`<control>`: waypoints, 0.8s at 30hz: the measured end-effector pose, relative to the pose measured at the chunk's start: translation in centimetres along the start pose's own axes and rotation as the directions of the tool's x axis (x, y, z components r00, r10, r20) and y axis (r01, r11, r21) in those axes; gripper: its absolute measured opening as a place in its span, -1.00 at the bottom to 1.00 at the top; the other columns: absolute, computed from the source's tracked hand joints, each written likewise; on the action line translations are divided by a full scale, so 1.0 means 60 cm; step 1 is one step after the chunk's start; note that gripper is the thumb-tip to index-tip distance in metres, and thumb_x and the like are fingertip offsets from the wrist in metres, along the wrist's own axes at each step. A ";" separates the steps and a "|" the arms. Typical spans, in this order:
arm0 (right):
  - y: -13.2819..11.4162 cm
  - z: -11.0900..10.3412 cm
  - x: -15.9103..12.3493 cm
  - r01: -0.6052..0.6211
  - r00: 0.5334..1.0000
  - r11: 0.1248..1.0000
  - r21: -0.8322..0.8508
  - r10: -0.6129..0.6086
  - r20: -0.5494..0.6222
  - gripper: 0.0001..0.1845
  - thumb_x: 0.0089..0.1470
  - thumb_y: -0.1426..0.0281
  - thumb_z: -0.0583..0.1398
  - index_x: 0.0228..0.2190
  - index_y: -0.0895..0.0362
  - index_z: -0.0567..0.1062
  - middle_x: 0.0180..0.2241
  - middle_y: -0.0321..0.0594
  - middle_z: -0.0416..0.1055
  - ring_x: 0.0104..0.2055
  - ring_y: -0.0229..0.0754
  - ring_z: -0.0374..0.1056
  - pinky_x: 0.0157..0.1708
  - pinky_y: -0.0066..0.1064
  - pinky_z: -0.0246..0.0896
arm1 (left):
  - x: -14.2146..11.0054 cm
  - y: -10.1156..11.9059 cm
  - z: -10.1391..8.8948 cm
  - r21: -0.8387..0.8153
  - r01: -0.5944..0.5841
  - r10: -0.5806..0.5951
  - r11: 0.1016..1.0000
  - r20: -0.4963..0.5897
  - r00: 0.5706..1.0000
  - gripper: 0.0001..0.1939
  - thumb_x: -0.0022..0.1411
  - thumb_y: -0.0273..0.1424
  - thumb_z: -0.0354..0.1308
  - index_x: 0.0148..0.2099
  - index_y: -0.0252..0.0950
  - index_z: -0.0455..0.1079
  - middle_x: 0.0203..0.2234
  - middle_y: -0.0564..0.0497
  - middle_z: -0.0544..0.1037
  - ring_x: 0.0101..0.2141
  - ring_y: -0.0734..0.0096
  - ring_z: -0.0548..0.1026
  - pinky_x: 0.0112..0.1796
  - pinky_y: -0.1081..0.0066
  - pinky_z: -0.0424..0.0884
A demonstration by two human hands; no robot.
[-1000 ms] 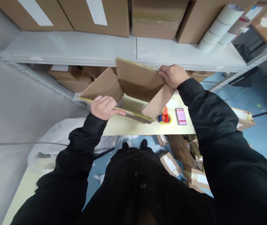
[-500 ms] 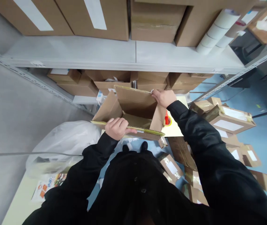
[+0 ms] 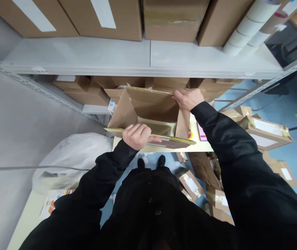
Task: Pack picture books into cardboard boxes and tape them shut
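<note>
An open cardboard box is held up in front of me, with yellowish tape along its upper edges. My left hand grips its near wall, fingers curled over the edge and thumb lying along it. At the far right corner, my right hand pinches the back edge. Inside the walls, a pale surface shows at the bottom, coloured like the tabletop beneath. Partly hidden behind the box's right side is a tape roll. A phone with a pink screen lies by my right forearm.
A grey metal shelf crosses ahead, bearing large cartons and white rolls. More boxes sit on the level below. A white plastic bag bulges at left. Several taped parcels are piled on the right and around the floor.
The box has moved slightly right and away from me with both hands still gripping it. Its bottom now shows a pale surface instead of brown cardboard. The phone has come into view.
</note>
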State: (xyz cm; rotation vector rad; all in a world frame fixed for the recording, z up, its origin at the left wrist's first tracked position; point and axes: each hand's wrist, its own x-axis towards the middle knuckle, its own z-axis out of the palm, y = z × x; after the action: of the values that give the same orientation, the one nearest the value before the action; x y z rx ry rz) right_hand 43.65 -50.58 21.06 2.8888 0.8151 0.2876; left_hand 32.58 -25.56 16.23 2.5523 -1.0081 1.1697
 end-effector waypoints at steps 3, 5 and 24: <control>-0.012 -0.003 0.010 0.048 0.999 0.999 0.009 -0.048 0.021 -0.50 0.27 0.24 -0.22 -0.18 0.21 0.42 -0.25 0.04 0.45 -0.27 -0.08 0.28 -0.45 -0.35 -0.18 | -0.001 0.019 -0.002 0.007 -0.004 0.004 1.000 -0.037 0.999 -0.46 0.19 0.06 -0.04 -0.61 -0.24 0.07 -0.73 0.08 0.22 -0.65 0.47 0.20 -0.56 0.34 -0.04; -0.026 0.003 0.006 0.059 0.997 0.998 0.021 -0.060 0.048 -0.48 0.28 0.23 -0.24 -0.18 0.21 0.41 -0.24 0.03 0.46 -0.29 -0.10 0.28 -0.46 -0.35 -0.20 | -0.010 0.036 -0.011 0.001 0.013 -0.013 1.000 -0.022 1.000 -0.47 0.19 0.05 -0.03 -0.61 -0.24 0.07 -0.73 0.08 0.21 -0.66 0.47 0.19 -0.56 0.34 -0.03; -0.038 0.044 0.020 0.107 0.992 0.994 0.025 -0.108 0.058 -0.51 0.28 0.22 -0.17 -0.18 0.20 0.45 -0.33 -0.08 0.47 -0.42 -0.21 0.24 -0.47 -0.37 -0.25 | -0.071 0.008 0.025 0.170 0.493 -0.473 0.853 0.649 0.595 -0.43 0.10 0.17 -0.04 -0.44 -0.27 0.35 -0.59 -0.09 0.49 -0.50 0.26 0.49 -0.51 0.43 0.09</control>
State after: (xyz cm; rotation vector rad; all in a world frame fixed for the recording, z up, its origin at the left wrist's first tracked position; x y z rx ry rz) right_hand 44.09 -48.17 18.26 2.8452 0.9653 0.1818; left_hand 31.20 -24.32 12.08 2.9911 -0.3133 0.0498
